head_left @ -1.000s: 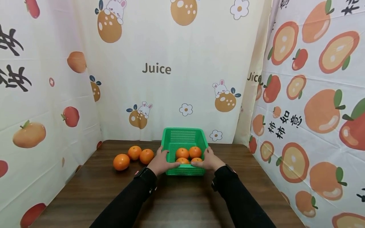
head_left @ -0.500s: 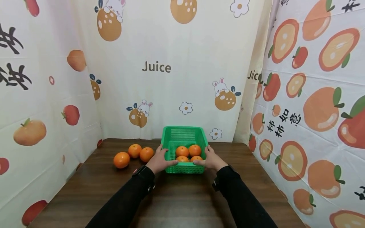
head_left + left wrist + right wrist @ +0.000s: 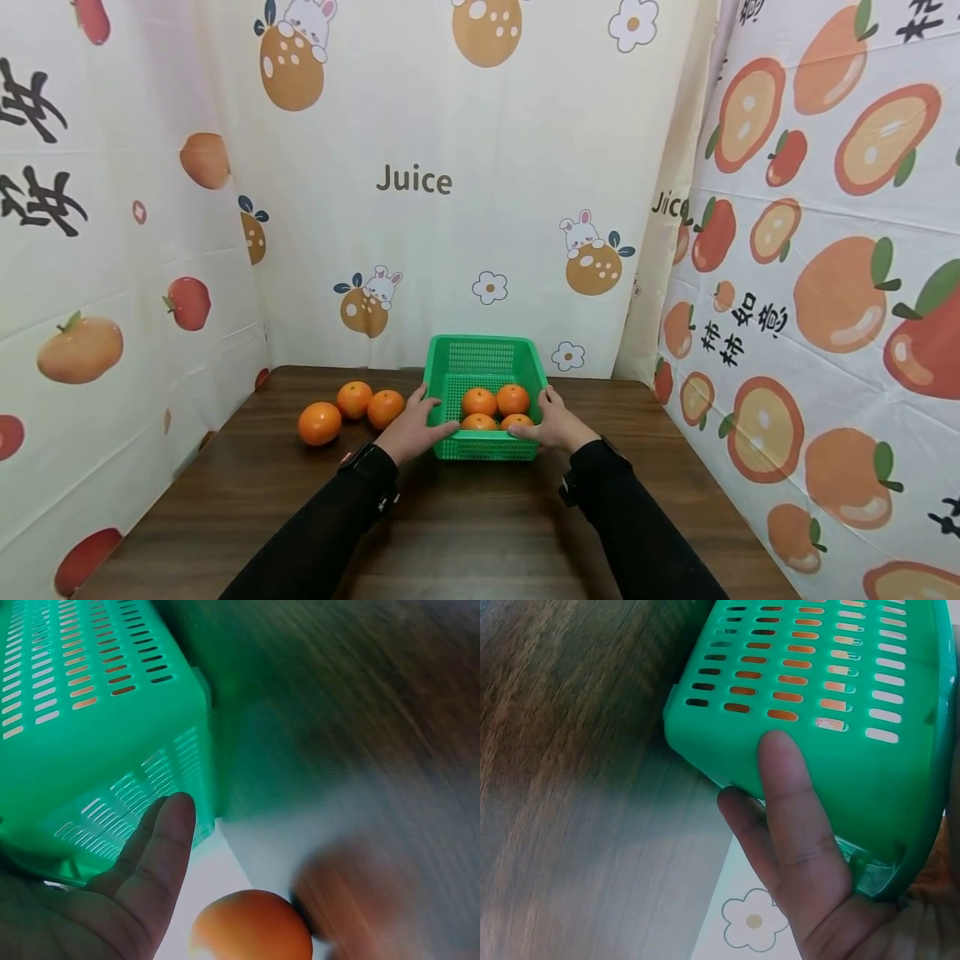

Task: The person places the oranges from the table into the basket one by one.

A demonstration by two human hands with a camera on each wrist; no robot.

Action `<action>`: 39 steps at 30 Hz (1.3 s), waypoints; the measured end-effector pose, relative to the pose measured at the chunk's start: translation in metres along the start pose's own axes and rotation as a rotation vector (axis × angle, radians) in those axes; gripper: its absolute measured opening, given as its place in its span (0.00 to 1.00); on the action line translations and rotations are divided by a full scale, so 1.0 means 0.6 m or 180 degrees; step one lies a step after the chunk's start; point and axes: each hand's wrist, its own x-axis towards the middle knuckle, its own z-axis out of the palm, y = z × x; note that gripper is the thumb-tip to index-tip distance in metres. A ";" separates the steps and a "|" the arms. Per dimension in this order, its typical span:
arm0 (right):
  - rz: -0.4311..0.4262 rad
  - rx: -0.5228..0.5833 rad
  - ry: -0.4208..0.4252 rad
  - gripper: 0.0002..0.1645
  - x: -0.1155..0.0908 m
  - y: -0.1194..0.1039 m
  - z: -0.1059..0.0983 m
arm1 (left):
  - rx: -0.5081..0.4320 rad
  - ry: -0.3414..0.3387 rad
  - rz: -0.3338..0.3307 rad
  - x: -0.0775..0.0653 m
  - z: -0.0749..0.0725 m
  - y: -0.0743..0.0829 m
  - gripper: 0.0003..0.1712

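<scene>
A green perforated plastic basket (image 3: 487,447) stands on the table, with several oranges (image 3: 478,402) inside towards its near end. My left hand (image 3: 411,427) grips its left rim near the front corner; the thumb reaches over the rim. In the left wrist view the left fingers (image 3: 169,847) lie extended along the outer wall, while the left thumb is hidden there. On the opposite side, my right hand (image 3: 558,425) holds the right rim, thumb over the inside. Two right fingers (image 3: 791,795) show against the outer wall in the right wrist view.
Three loose oranges (image 3: 320,423) lie on the brown wooden table (image 3: 480,533), left of the basket and close to the left hand. Fruit-printed curtains (image 3: 420,250) hang behind the table and along both sides.
My left hand has shifted slightly left, its thumb reaching less far over the basket's front. The right hand, basket and oranges stay about where they were.
</scene>
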 end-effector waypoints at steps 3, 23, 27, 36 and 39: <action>-0.0001 0.0020 -0.0009 0.73 -0.001 0.003 -0.001 | 0.0024 -0.0039 0.0030 0.000 0.000 -0.002 0.50; 0.0084 -0.0060 -0.0047 0.72 -0.005 0.008 -0.007 | 0.0224 0.0129 0.0221 -0.009 -0.019 -0.029 0.43; 0.0085 -0.0111 -0.0064 0.71 -0.005 0.007 -0.004 | 0.0396 0.0567 0.0215 -0.010 -0.026 -0.049 0.39; 0.0105 -0.0081 -0.0045 0.71 -0.003 -0.004 -0.005 | 0.1202 0.0813 0.0062 0.014 -0.044 -0.076 0.34; 0.0100 -0.0126 -0.0039 0.71 -0.002 -0.006 -0.007 | 0.1396 0.0713 -0.0026 0.024 -0.049 -0.076 0.35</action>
